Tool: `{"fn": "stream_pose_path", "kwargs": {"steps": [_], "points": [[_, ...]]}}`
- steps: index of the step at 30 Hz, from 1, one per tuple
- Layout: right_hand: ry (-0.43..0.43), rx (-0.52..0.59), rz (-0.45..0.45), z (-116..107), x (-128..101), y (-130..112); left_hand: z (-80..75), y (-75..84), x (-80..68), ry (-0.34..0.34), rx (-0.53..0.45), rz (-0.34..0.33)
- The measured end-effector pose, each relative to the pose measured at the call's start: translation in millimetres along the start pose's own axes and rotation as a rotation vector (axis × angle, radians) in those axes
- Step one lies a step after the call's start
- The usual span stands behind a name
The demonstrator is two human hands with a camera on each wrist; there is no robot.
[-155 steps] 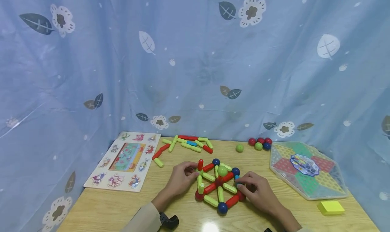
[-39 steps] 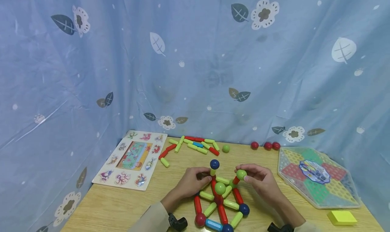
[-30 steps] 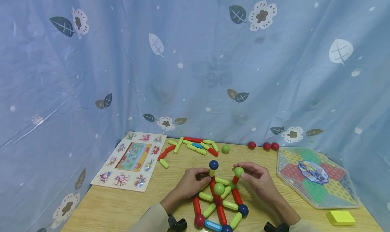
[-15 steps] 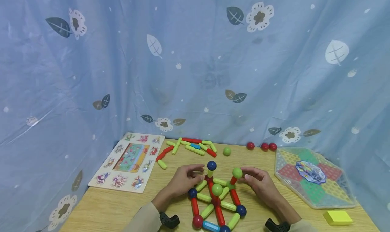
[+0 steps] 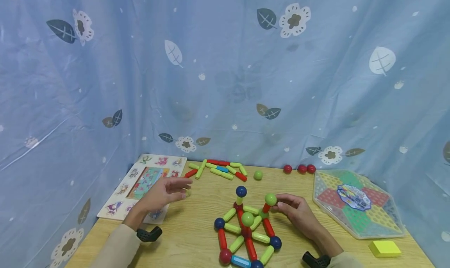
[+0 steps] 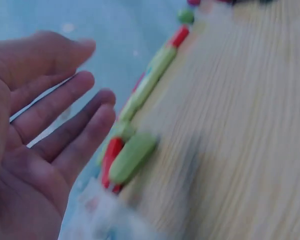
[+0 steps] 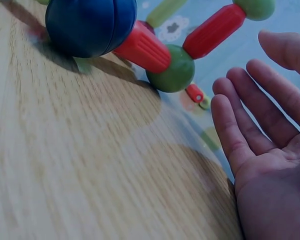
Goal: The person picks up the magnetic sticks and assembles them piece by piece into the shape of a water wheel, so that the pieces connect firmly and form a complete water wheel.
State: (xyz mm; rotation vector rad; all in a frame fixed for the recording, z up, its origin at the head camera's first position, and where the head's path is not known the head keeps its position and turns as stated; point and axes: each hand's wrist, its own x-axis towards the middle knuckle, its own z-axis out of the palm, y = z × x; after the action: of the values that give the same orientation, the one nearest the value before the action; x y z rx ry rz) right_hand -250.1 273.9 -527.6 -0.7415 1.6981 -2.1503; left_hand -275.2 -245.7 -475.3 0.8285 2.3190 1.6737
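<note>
Centrally, the rod-and-ball structure [image 5: 246,231] stands on the wooden table [image 5: 197,236], with a blue ball [image 5: 241,191] and a green ball [image 5: 270,199] raised on short rods. Right of the structure, the right hand [image 5: 295,213] rests with fingers relaxed and spread, its fingertips just beside the green ball; whether they touch it cannot be told. Left of the structure and well apart from it, the left hand [image 5: 161,193] hovers with fingers straight and spread, holding nothing, near a loose green rod [image 6: 131,157] and above the edge of the picture puzzle board [image 5: 140,182]. Behind the structure lie loose rods [image 5: 218,168] and three red balls [image 5: 299,168].
</note>
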Motion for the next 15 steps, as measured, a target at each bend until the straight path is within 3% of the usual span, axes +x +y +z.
{"fn": "stream_pose_path", "kwargs": {"steps": [4, 9, 12, 15], "points": [[0.001, 0.004, -0.001, 0.2, 0.9, 0.8, -13.0, -7.0, 1.2, 0.027, 0.167, -0.008], [0.002, 0.006, -0.002, 1.7, 1.4, 1.8, -11.3, -14.2, 10.2, 0.026, 0.41, -0.057], [0.009, -0.007, 0.002, 2.0, 1.5, 1.3, -3.0, -15.3, 18.6, 0.005, 0.605, -0.004], [0.023, -0.025, 0.006, 1.6, 1.6, 0.6, 5.9, -14.2, 26.8, -0.005, 0.797, 0.109]]}}
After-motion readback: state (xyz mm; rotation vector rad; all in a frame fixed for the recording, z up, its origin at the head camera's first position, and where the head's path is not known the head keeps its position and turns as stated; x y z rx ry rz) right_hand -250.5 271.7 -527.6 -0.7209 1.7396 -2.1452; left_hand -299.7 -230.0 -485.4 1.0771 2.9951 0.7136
